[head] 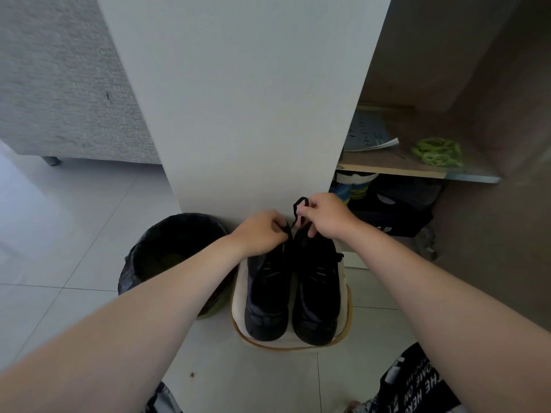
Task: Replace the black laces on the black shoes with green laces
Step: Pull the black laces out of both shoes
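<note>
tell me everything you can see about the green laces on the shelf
The green laces are bright lime, flat and ribbon-like, probably woven fabric. They lie gathered in a loose heap of overlapping loops, not threaded into anything. They rest on the brown board shelf of the open cabinet, toward its right side, apart from the printed booklet to their left. Only the shelf touches them; the left hand and right hand are both lower down, pinching the black lace.
</note>
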The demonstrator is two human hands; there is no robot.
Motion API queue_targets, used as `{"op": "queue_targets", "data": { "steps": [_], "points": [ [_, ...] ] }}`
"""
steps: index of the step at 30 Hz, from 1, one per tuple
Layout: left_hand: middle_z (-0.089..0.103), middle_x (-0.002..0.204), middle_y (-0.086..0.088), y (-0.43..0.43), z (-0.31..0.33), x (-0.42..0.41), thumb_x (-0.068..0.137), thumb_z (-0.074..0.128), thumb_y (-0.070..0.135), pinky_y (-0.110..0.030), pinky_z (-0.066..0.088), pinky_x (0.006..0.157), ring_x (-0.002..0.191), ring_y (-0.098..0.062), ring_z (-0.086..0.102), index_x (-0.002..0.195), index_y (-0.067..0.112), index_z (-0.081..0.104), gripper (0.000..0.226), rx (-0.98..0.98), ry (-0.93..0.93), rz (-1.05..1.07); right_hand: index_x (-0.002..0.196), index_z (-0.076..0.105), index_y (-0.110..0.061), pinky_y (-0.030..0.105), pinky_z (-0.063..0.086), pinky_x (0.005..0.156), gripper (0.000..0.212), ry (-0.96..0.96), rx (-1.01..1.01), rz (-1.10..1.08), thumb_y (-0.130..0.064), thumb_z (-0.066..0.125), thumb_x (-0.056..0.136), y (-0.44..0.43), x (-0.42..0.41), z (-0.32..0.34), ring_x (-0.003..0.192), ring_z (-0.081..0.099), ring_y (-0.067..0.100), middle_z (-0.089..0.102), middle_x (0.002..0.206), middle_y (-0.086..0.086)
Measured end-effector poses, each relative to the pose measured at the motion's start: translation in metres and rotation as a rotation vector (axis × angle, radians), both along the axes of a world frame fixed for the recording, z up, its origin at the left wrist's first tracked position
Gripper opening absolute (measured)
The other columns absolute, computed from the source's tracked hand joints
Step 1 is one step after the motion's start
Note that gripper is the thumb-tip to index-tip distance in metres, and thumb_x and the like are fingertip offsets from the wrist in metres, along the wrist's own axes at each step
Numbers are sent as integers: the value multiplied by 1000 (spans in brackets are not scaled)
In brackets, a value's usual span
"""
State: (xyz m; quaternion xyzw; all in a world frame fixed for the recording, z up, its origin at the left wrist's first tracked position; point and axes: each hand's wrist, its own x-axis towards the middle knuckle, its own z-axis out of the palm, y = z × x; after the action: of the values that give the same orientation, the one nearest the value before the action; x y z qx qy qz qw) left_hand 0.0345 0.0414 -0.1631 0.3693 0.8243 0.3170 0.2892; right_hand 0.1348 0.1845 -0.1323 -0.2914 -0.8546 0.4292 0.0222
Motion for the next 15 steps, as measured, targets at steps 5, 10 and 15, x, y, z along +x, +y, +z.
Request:
{"op": "queue_targets", "data": {
  "steps": [5,10,15],
  "points": [
    [69,93,-6,0,4,-13,90,54,11,-30,52,72,78,-21,65,91,17,66,13,-136,164,122,104,67,-2,32,47,76,18,-85,206,-7,-14,54,100,-1,-4,-15,91,63,29,64,95,11],
    [72,84,-8,-23,-10,-22,96,52,6,-30,60,73,71,-18,70,99,0,70,19,-655,-87,91,126,60,-19,39,44,104,32,-162,385,136,-15,56,95,-16,-6,-28,117,54,27,50,132,6],
    [68,85,-7,-33,-17,-28,93,61,18,-25,54,55,73,-18,68,97,7,64,12,-489,-6,0,97,76,-25,34,55,86,17,-239,438,345,-32,61,92,-44,-15,-33,99,66,19,73,103,-5]
  ]
}}
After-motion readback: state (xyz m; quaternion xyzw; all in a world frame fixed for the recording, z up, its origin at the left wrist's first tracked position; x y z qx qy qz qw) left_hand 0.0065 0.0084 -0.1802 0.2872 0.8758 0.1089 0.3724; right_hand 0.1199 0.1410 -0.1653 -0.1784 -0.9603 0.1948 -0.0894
